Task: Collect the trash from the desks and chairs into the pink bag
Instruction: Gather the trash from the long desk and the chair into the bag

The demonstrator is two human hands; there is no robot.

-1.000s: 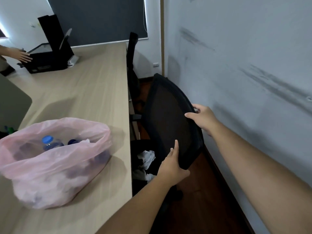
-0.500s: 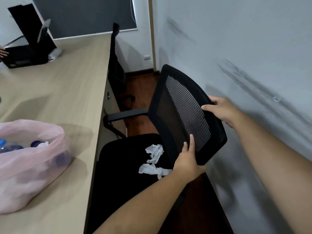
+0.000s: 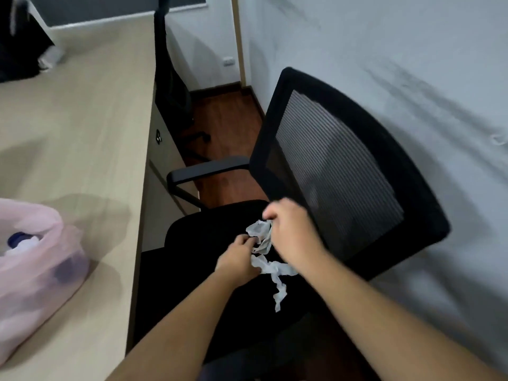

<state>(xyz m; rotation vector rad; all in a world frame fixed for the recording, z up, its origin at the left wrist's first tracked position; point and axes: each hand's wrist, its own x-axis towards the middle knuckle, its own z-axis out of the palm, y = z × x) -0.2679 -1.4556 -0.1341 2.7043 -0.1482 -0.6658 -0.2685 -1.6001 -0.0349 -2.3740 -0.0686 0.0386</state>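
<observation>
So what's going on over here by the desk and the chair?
A person is clearing trash. Both hands, left hand and right hand, are on crumpled white tissue lying on the black chair seat, gathering it up. The pink bag sits open on the wooden desk to the left, already holding bottles and paper. The tissue isn't in it yet.

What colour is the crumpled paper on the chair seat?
White, with greyish shadowed folds; the crumpled paper shows best in the head view.

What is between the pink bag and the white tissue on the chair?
In the head view, bare desk top and black chair seat separate the pink bag from the tissue.
</observation>
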